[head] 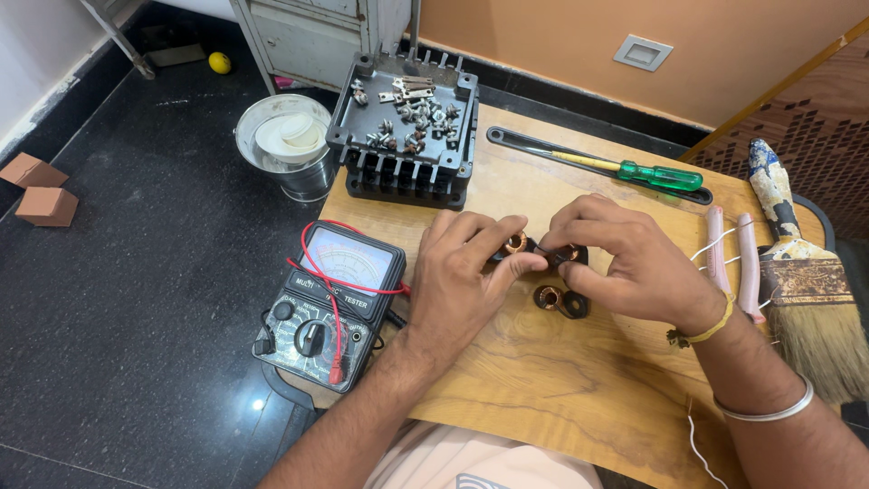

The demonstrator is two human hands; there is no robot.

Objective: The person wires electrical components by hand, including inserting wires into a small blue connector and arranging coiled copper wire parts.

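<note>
Both hands are pinching small copper coils near the middle of the frame: the left hand (466, 272) is squeezing one coil (516, 242), and the right hand (625, 263) is squeezing another (568, 254). A third coil (549, 297) is lying loose just below. Thin wire could be snapping if they are pulling hard. The meter (328, 303) is hanging over the table edge (362, 385) at lower left and could be tipping off. Bare wood is waiting at the bottom.

Glossy copper wire is seen on the small black-cased coils (559, 299) — at twelve o'clock, dull metal screws (407, 118) in a matt black tray (463, 100); the grained wooden tabletop (561, 380) is smooth-finished.
</note>
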